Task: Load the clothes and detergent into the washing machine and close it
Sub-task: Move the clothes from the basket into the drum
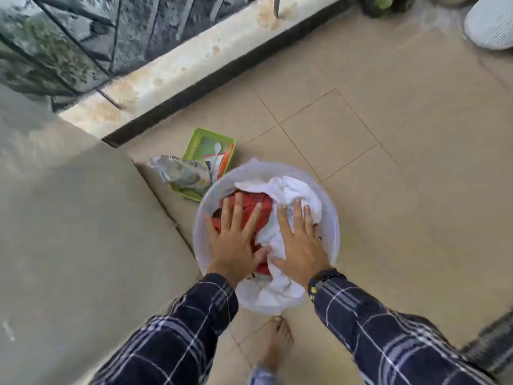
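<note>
Both hands, left hand point(233, 240) and right hand point(298, 240), lie flat, grip released, on soft, light clothes point(283, 201); gather from beneath.

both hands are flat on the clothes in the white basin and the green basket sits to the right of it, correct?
Not quite. In the head view the green basket sits left of and beyond the white basin. Both the left hand and right hand do lie flat on the clothes.

Red and white clothes point(280, 207) heaped in round translucent basin point(331, 229) on floor; detergent packets point(183, 173) in green tray point(194, 143), far left.
</note>
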